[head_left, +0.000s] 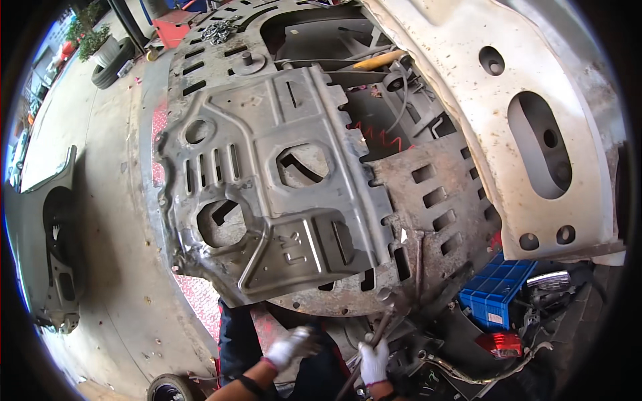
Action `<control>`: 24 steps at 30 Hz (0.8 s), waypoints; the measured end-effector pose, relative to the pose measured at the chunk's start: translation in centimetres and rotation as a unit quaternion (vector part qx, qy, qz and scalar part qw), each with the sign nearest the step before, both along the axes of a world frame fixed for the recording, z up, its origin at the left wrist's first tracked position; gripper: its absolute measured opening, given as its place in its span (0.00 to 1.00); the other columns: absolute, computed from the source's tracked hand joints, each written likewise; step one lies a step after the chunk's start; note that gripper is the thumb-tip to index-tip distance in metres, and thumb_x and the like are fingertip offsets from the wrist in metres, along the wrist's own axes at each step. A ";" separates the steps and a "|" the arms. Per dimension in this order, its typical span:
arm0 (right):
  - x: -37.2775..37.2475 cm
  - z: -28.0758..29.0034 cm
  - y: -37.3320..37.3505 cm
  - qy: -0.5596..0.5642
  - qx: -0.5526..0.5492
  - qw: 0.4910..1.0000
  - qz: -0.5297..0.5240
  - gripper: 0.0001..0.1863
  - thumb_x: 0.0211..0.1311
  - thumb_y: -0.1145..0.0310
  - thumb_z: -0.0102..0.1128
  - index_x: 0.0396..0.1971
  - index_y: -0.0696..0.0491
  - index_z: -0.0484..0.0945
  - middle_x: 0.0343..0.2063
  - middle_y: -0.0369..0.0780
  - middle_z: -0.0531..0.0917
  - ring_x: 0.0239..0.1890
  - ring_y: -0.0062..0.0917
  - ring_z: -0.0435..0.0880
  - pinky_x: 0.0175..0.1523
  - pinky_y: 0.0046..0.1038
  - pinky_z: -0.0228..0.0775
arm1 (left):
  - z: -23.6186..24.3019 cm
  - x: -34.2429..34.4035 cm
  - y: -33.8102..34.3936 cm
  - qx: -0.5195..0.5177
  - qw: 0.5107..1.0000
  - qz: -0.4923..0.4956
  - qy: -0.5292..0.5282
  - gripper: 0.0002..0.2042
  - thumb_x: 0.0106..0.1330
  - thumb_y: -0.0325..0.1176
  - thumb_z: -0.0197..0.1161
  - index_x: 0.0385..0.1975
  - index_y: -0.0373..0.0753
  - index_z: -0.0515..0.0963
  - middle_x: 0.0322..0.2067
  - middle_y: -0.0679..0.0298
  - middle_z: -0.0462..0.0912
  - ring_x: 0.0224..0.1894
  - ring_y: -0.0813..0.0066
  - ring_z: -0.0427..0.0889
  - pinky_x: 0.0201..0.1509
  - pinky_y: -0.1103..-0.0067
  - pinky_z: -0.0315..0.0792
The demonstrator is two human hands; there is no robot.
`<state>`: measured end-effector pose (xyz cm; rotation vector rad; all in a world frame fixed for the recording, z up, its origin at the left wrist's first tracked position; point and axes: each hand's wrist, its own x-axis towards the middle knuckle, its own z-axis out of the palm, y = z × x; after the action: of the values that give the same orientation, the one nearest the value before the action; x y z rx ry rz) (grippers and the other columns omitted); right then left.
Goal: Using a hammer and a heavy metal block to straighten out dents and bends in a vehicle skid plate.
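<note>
"Hammer (380,329) in a car workshop, low in the view: how much of it shows?"

"The head and upper handle. Below that, the handle passes behind the fingers of the white-gloved right hand (373,362), and its far end is hard to follow toward the lower edge, where both forearms are cut off."

"And the left hand (289,347)?"

"Gloved too, and smeared by blur in front of dark trousers; whether its fingers are curled, loose or holding anything, one cannot tell."

"Where does the hammer sit in the grasp?"

"The right fingers wrap around the handle. The head tilts up beyond them, near the rim of a slotted steel table (409,200); contact there is unclear. The left hand is apart from it."

"What lies on the table?"

"A ribbed metal sheet (264,190), pierced by round and slotted holes. At upper right, a pale car panel (481,120) hides part of the table."

"And the room?"

"A blue crate (491,294) and a red lamp (500,345) crowd the right corner among parts too dark to sort out. At left, stained floor (120,200) stretches toward a potted plant (90,41) near a tire (110,70)."
</note>
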<state>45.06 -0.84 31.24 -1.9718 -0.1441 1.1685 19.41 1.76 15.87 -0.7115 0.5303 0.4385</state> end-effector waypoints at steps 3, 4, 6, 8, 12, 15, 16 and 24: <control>-1.6 4.7 -0.9 -0.006 0.032 0.968 0.249 0.13 0.65 0.71 0.65 0.46 0.58 0.77 0.31 0.36 0.81 0.32 0.20 0.80 0.39 0.27 0.74 | 15.6 11.0 5.5 0.314 0.886 -0.282 0.191 0.25 0.77 0.44 0.61 0.63 0.31 0.71 0.57 0.52 0.81 0.57 0.59 0.83 0.62 0.65 0.77; -2.0 2.1 -3.2 -0.061 0.095 0.954 0.279 0.31 0.57 0.62 0.74 0.59 0.57 0.75 0.38 0.46 0.82 0.40 0.45 0.83 0.46 0.39 0.78 | 14.1 12.8 4.7 0.291 0.916 -0.217 0.170 0.22 0.75 0.40 0.63 0.61 0.29 0.73 0.54 0.53 0.83 0.56 0.60 0.84 0.62 0.67 0.77; 1.8 1.4 -3.1 -0.071 0.132 0.906 0.397 0.20 0.66 0.65 0.67 0.53 0.58 0.76 0.34 0.41 0.82 0.36 0.33 0.81 0.44 0.34 0.76 | 15.1 13.1 5.6 0.264 0.935 -0.142 0.191 0.17 0.71 0.30 0.68 0.55 0.29 0.77 0.47 0.54 0.86 0.52 0.61 0.86 0.63 0.68 0.77; 5.6 3.7 3.3 -0.076 0.099 0.948 0.291 0.12 0.68 0.70 0.65 0.47 0.58 0.78 0.32 0.37 0.84 0.32 0.23 0.81 0.42 0.29 0.76 | 14.2 11.4 6.1 0.300 0.926 -0.045 0.224 0.15 0.72 0.29 0.66 0.53 0.30 0.77 0.45 0.54 0.86 0.50 0.58 0.87 0.62 0.64 0.78; 15.3 -3.7 5.7 -0.481 -0.029 0.839 0.254 0.24 0.61 0.67 0.69 0.56 0.54 0.74 0.45 0.48 0.81 0.45 0.44 0.82 0.53 0.42 0.76 | 15.6 5.5 7.8 0.275 0.918 0.013 0.284 0.14 0.73 0.31 0.63 0.53 0.30 0.76 0.43 0.52 0.86 0.48 0.53 0.87 0.59 0.57 0.80; 20.7 -8.8 5.9 -0.515 -0.105 0.805 0.276 0.34 0.55 0.63 0.72 0.62 0.51 0.70 0.49 0.49 0.78 0.51 0.48 0.81 0.55 0.47 0.75 | 16.1 3.3 8.1 0.314 0.894 -0.023 0.318 0.15 0.74 0.33 0.63 0.53 0.30 0.76 0.41 0.50 0.86 0.46 0.55 0.88 0.59 0.58 0.81; 19.5 -8.9 7.3 -0.501 -0.161 0.800 0.289 0.32 0.53 0.64 0.72 0.59 0.51 0.72 0.49 0.50 0.78 0.49 0.48 0.83 0.52 0.47 0.76 | 16.6 2.4 8.1 0.313 0.889 -0.018 0.332 0.15 0.74 0.33 0.63 0.53 0.30 0.76 0.41 0.50 0.86 0.46 0.55 0.88 0.59 0.58 0.81; 20.1 -8.2 8.4 -0.135 -0.030 0.988 0.074 0.10 0.66 0.79 0.49 0.44 0.51 0.71 0.17 0.31 0.69 0.12 0.15 0.67 0.12 0.24 0.59 | 19.5 2.0 7.7 0.280 0.901 -0.016 0.332 0.18 0.76 0.35 0.61 0.58 0.31 0.74 0.43 0.49 0.87 0.49 0.55 0.87 0.61 0.60 0.79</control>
<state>65.15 7.51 23.03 -2.1979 -0.4063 1.0016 21.39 9.42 35.37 0.0279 1.0005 0.7709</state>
